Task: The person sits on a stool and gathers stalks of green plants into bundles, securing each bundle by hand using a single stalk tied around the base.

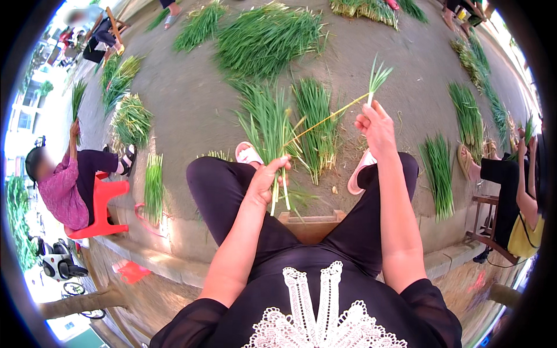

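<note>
Your lace-trimmed black top (pixel 232 316) fills the near edge, with dark trousers (pixel 226 196) spread left and right just beyond it. A broad heap of green stalks (pixel 270 43) sprawls at the far side; nearer lies a laid bundle (pixel 319 153), pale butts toward you. To its near left, your held bunch (pixel 275 195) runs near to far, cut ends close, leafy tops blending into the greens behind. Your left hand (pixel 268 178) grips it, thumb pressed over curled fingers. Farther off and to the right, your raised right hand (pixel 378 129) pinches a small green sprig (pixel 377 80), its tips pointing far. Slimmest is the line that seems to matter: a yellowed stalk (pixel 329 118) slants from far right, at your right fingertips, to near left, at the bunch just beyond your left hand. Your right hand is nearer, touching one end; whether the other end touches the bunch, I cannot tell.
</note>
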